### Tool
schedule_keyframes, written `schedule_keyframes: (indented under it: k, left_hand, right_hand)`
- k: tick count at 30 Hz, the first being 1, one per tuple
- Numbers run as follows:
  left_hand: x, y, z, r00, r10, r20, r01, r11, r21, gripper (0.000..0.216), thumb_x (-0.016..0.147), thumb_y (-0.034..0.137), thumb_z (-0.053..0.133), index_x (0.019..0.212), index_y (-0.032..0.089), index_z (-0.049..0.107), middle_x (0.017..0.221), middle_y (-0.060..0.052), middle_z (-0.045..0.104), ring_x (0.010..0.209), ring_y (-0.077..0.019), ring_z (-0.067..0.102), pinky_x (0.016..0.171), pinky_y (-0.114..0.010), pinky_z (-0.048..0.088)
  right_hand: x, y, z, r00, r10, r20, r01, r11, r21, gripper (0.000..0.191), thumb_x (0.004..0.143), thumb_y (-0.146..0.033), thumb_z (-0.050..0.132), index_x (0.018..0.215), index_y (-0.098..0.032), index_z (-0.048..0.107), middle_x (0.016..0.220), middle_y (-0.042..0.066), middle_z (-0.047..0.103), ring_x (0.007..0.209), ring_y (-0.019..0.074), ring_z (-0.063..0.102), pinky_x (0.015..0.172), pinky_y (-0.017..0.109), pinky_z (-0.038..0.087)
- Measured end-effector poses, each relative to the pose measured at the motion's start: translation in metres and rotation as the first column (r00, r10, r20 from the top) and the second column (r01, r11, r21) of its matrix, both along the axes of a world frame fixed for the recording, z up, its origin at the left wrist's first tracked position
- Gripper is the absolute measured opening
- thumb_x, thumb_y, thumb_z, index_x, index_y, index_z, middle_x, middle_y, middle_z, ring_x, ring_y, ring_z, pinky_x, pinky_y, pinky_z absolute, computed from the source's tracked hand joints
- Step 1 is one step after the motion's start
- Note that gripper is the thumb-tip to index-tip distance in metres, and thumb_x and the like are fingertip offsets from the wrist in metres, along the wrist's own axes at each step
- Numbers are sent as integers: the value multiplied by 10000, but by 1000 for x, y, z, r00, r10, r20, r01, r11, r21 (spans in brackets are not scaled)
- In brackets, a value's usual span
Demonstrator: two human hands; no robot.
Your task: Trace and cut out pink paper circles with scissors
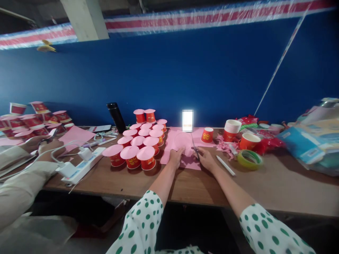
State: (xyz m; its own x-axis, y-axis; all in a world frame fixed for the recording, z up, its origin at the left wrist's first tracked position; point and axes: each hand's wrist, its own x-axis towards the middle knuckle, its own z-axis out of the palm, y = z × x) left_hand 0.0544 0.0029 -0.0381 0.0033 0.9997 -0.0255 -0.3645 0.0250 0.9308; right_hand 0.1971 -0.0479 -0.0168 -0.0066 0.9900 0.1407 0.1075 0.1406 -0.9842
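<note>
My left hand pinches the near edge of a piece of pink paper that bears a faint round outline. In my right hand is a pair of scissors, its blades pointing away from me at the right side of that paper. More pink paper lies under both hands. Left of them stand several red paper cups in rows, upside down, each topped with a pink paper disc. A single red cup sits upright just beyond my right hand.
A white pen, a roll of tape, pink scraps and stacked cups lie to the right. On the left are a power strip, a black bottle and a co-worker's hands with scissors. A blue panel rises behind.
</note>
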Motion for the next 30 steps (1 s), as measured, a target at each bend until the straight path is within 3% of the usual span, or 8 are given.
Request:
schedule_keyframes:
  k: [17, 30]
  left_hand:
    - [-1, 2, -3, 999, -47, 18, 47, 999, 19, 361, 517, 397, 739, 572, 99, 541, 481, 1, 514, 440, -93, 457, 402, -217, 334]
    - [-2, 3, -2, 999, -43, 6, 43, 996, -83, 346, 491, 358, 761, 618, 91, 581, 466, 3, 514, 471, -121, 499, 411, -224, 355]
  right_hand:
    - [0, 0, -1, 999, -29, 43, 29, 999, -18, 524, 696, -430, 587, 1139, -155, 534, 541, -25, 544, 451, 99, 490, 422, 212, 406]
    - [5, 8, -11, 998, -26, 59, 23, 999, 40, 512, 699, -422, 589, 1130, -151, 540, 583, -9, 558, 521, 122, 522, 425, 210, 426]
